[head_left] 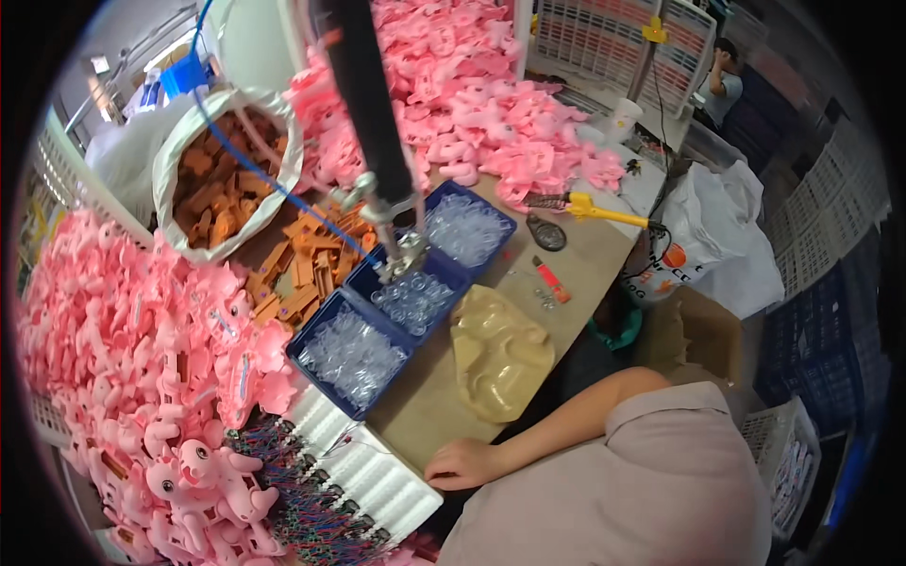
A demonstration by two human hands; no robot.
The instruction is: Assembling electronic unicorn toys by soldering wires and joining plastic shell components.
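My right hand (462, 464) is at the lower middle, at the near edge of the brown tabletop (401, 434), next to the corner of a white ribbed foam tray (415, 505). Its fingers are curled; whatever they may hold is hidden. My left hand is out of view. Bundles of coloured wires with small dark parts (297, 481) lie along the tray's left side. A tan moulded fixture (500, 358) sits on the tabletop beyond my hand. To its left, blue bins (354, 401) hold small clear plastic pieces (354, 354).
Pink toy-animal shells (113, 349) are heaped at left, with more (472, 104) at the back. Orange-brown parts (311, 255) lie beside a white sack (165, 203). A black upright tool (368, 104) hangs over the bins. A red-handled cutter (552, 281) and yellow tool (604, 212) lie right.
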